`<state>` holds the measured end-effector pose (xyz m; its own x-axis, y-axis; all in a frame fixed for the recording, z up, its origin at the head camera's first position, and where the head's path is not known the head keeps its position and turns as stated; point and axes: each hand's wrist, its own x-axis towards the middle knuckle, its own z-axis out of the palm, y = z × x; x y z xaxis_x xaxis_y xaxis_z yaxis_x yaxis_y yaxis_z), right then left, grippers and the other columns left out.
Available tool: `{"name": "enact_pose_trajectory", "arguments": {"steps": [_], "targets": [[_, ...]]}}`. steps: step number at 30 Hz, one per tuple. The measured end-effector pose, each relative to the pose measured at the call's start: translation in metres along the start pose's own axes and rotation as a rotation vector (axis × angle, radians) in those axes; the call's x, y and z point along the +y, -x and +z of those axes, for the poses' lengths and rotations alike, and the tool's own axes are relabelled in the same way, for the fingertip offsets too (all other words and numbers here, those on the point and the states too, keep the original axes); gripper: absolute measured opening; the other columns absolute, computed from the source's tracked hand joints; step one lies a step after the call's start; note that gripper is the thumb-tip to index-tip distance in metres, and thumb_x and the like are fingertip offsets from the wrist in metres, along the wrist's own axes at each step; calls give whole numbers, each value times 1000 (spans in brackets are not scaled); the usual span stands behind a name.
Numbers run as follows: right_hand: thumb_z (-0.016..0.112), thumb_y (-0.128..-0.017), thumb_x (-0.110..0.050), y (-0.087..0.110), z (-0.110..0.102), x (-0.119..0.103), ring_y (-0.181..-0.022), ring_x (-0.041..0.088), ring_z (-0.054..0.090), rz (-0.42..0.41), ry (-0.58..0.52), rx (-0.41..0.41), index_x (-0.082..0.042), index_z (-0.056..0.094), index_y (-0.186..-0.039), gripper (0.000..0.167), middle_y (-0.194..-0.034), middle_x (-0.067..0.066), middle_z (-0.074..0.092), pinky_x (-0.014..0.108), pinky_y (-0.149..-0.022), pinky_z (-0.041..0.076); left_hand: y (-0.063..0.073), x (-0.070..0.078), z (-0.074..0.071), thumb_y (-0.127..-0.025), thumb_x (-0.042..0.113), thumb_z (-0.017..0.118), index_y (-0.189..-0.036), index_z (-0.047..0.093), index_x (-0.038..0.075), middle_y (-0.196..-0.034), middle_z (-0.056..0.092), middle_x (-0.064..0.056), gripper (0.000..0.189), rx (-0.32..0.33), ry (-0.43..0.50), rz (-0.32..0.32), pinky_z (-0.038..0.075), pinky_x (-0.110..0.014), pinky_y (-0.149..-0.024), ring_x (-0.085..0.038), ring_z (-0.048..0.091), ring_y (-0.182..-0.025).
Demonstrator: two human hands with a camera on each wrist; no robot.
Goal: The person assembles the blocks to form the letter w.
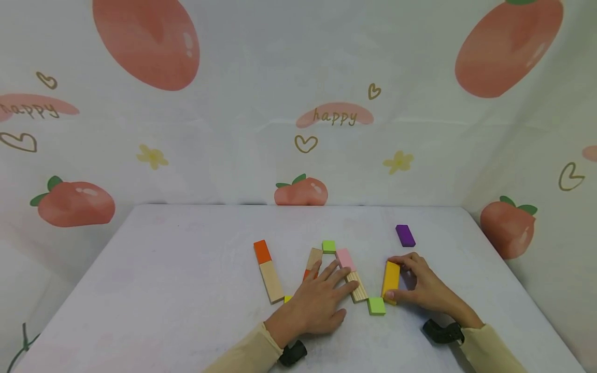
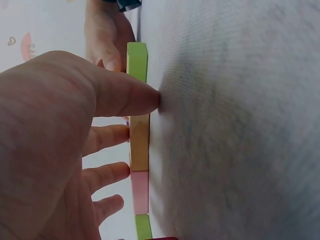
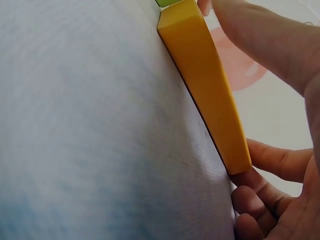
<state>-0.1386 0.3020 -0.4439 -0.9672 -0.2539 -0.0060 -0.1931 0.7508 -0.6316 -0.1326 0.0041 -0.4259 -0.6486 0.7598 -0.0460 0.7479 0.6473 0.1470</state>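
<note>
In the head view, my right hand pinches an orange-yellow block lying on the table, thumb at its near end and fingers at the far end. A green block lies beside that near end. My left hand spreads over the middle of a zigzag row of blocks. Its fingertips rest at the striped wooden block and the pink block. Another green block tops this peak, with a tan block sloping down to its left. The palm hides part of the row.
To the left, an orange block and a long tan block lie end to end. A small yellow block shows partly beside the left wrist. Farther back on the right lies a purple block. A patterned curtain hangs behind the table.
</note>
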Motion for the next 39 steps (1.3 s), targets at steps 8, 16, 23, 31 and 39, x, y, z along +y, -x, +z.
{"name": "enact_pose_trajectory", "arguments": {"steps": [8, 16, 23, 31, 39], "targets": [[84, -83, -37, 0, 1, 1, -106, 24, 49, 2, -18, 33, -8, 59, -138, 67, -119, 6, 54, 51, -94, 47, 0, 1, 0, -101, 38, 58, -155, 42, 28, -163, 32, -2, 58, 24, 8, 23, 17, -55, -122, -26, 21, -153], [81, -88, -33, 0, 1, 2, -107, 25, 52, -11, -20, 54, -8, 61, -136, 58, -120, 8, 56, 54, -95, 48, 3, 22, -3, -105, 49, 47, -160, 29, 36, -166, 24, 1, 59, -46, -19, 114, 16, -51, -123, -20, 20, -153], [81, -88, -33, 1, 2, 1, -109, 29, 54, -13, -24, 62, -6, 61, -136, 58, -122, 10, 56, 59, -97, 47, 6, 31, -1, -105, 53, 46, -160, 28, 38, -167, 23, 1, 60, -102, -72, 113, 20, -47, -122, -17, 21, -152], [79, -90, -30, -2, -4, 0, -103, 24, 54, 13, -8, 75, -6, 61, -135, 54, -116, 7, 59, 42, -91, 51, 6, 29, 1, -105, 54, 43, -162, 22, 39, -168, 19, 3, 62, -134, -81, 118, 20, -46, -123, -15, 18, -153], [73, -96, -21, -41, -43, 24, -116, 43, 50, -38, 51, 148, 0, 49, -146, 59, -137, 26, 52, 58, -93, 50, 6, 29, 2, -106, 54, 42, -162, 21, 39, -168, 18, 3, 62, -137, -94, 116, 20, -45, -123, -15, 16, -154]]}}
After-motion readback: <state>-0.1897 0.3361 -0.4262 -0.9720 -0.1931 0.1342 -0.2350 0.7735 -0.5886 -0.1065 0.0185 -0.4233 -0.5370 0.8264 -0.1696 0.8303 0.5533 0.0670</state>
